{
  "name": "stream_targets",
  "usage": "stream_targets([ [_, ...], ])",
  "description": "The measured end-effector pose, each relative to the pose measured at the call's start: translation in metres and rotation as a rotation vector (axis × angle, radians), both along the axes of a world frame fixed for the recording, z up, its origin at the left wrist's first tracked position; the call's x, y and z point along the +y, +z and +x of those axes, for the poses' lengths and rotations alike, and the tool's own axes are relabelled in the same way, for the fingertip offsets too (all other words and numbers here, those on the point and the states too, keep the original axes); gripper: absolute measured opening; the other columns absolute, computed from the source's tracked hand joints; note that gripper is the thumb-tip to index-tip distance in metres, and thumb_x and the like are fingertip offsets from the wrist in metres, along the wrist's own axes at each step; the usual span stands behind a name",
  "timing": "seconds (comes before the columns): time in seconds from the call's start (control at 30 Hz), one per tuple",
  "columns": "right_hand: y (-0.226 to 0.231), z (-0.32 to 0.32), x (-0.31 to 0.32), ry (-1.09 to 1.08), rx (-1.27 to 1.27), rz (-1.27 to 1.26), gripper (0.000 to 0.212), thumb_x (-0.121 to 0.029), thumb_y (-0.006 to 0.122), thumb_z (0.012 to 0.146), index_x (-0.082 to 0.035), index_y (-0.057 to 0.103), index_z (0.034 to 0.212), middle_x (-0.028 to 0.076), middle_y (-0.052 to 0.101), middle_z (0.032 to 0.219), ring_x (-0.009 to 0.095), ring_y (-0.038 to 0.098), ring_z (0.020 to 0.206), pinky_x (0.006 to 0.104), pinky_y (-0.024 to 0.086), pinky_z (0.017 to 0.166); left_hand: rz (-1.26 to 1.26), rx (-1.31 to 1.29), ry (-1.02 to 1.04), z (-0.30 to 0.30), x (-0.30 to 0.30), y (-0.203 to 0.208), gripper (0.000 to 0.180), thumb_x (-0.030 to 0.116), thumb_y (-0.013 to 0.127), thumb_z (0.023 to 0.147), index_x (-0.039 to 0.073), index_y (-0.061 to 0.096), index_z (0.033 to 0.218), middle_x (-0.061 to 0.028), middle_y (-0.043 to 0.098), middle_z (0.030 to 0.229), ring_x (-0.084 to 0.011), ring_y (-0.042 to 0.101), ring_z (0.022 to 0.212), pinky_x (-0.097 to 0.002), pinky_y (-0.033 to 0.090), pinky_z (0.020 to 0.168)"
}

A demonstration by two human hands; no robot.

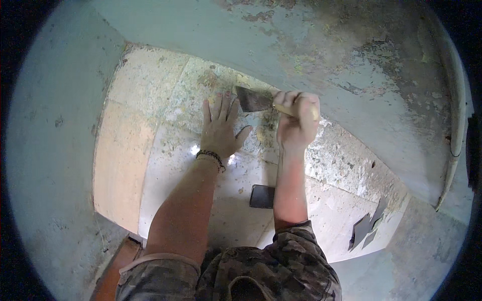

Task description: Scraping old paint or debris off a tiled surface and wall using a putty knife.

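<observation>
My right hand (299, 118) is wrapped round the pale handle of a scraper (253, 100). Its wide dark blade points left, over the tiled surface (188, 145) near the foot of the wall. Whether the blade's edge touches the tiles, I cannot tell. My left hand (221, 128) lies flat on the tiles just left of the blade, fingers spread, with a dark beaded bracelet on the wrist. Flakes and patches of old paint speckle the tiles around both hands.
A dark flat rectangular object (262, 196) lies on the tiles beside my right forearm. Several dark grey torn pieces (360, 231) lie at the right end. The green wall (321, 75) with peeling paint rises beyond; a pale pipe (454, 150) runs along the far right.
</observation>
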State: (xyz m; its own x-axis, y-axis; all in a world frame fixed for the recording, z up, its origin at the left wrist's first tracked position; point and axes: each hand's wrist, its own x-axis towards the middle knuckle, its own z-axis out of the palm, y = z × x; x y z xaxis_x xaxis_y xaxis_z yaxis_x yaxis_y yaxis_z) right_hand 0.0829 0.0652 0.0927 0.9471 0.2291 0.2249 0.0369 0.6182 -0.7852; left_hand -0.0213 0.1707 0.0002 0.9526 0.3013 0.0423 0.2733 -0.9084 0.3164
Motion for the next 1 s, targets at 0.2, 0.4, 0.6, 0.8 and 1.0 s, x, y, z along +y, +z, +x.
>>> stream_targets([
  [0.2,0.076,0.020,-0.041,-0.004,-0.561,0.134,0.054,-0.046,0.031,0.104,-0.009,0.049,0.070,0.004,0.046,0.060,0.016,0.037,0.049,0.0300,0.027,0.046,0.003,0.022,-0.008,0.001,0.003,-0.001,0.082,0.060,0.044,0.095,0.004,0.029,0.153,-0.0196,0.023,0.161,-0.0352,0.013,0.151,-0.0587,0.001,0.121],
  [0.4,0.077,0.037,0.003,-0.176,-0.548,-0.052,0.050,-0.036,0.049,0.100,-0.002,0.047,0.062,0.008,0.043,0.056,0.021,0.038,0.046,0.0320,0.031,0.046,0.003,0.024,-0.010,-0.003,0.004,-0.007,0.082,0.059,0.045,0.095,0.005,0.028,0.154,-0.0202,0.023,0.160,-0.0361,0.013,0.151,-0.0586,0.001,0.121],
  [0.6,0.093,0.010,-0.023,-0.071,-0.896,-0.123,0.043,-0.043,0.042,0.093,-0.005,0.049,0.074,0.009,0.047,0.070,0.023,0.041,0.062,0.0375,0.030,0.057,0.019,0.076,-0.001,0.002,0.001,0.005,0.079,0.058,0.044,0.096,0.006,0.029,0.154,-0.0194,0.020,0.162,-0.0349,0.012,0.151,-0.0582,0.002,0.121],
  [0.8,0.105,0.013,-0.047,0.139,-0.950,0.044,0.043,-0.040,0.040,0.095,-0.004,0.050,0.075,0.009,0.049,0.071,0.022,0.042,0.062,0.0357,0.032,0.058,0.055,0.093,0.003,0.003,-0.005,0.011,0.081,0.060,0.047,0.095,0.008,0.028,0.154,-0.0178,0.020,0.162,-0.0330,0.013,0.152,-0.0575,0.005,0.121],
  [1.0,0.073,0.008,-0.037,-0.168,-0.877,-0.215,0.028,-0.018,0.042,0.088,0.004,0.053,0.075,0.014,0.052,0.070,0.027,0.048,0.064,0.0379,0.035,0.056,0.092,0.054,0.012,-0.002,0.004,-0.005,0.087,0.063,0.052,0.091,0.008,0.028,0.154,-0.0165,0.022,0.162,-0.0326,0.015,0.151,-0.0575,0.006,0.121],
])
